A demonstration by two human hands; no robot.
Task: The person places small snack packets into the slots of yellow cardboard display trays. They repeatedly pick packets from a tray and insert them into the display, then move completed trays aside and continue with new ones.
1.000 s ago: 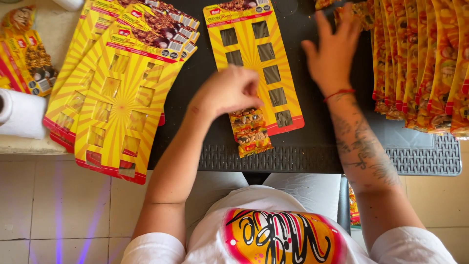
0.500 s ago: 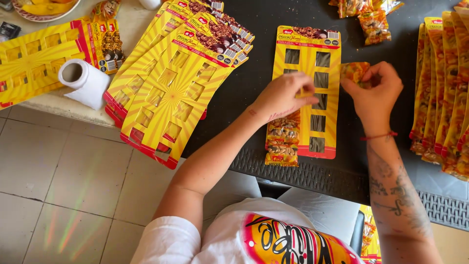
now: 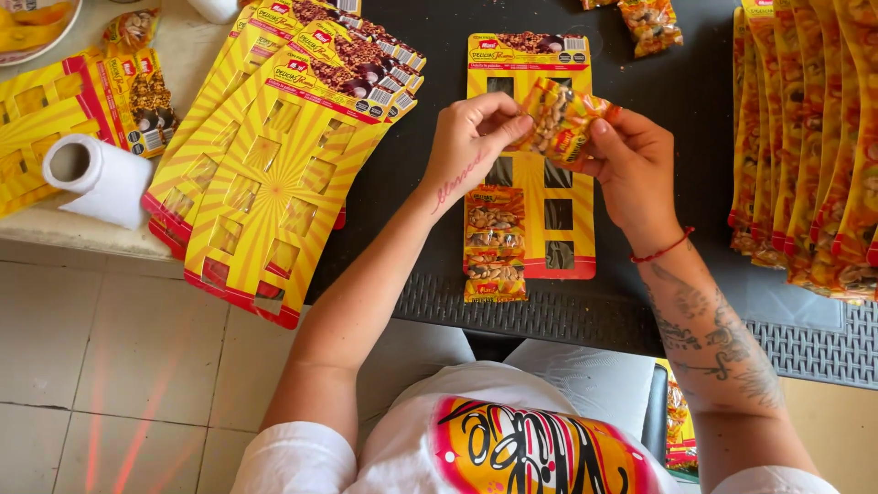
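A small clear packet of nuts (image 3: 560,119) is pinched between both hands above a yellow and red display card (image 3: 572,197) lying on the black table (image 3: 677,101). My left hand (image 3: 476,137) holds its left edge, and my right hand (image 3: 631,165) holds its right side. Two nut packets (image 3: 495,242) sit fixed in the card's lower left slots. The card's other slots show as dark cut-outs.
A fanned stack of empty yellow cards (image 3: 283,155) overhangs the table's left edge. Filled cards (image 3: 809,146) lie in a row at the right. Loose nut packets (image 3: 651,23) are at the back, a paper roll (image 3: 96,178) on the pale counter at left.
My right hand came back from the far right with a nut packet. My left hand rose off the card's lower packets and joined it on the new packet.
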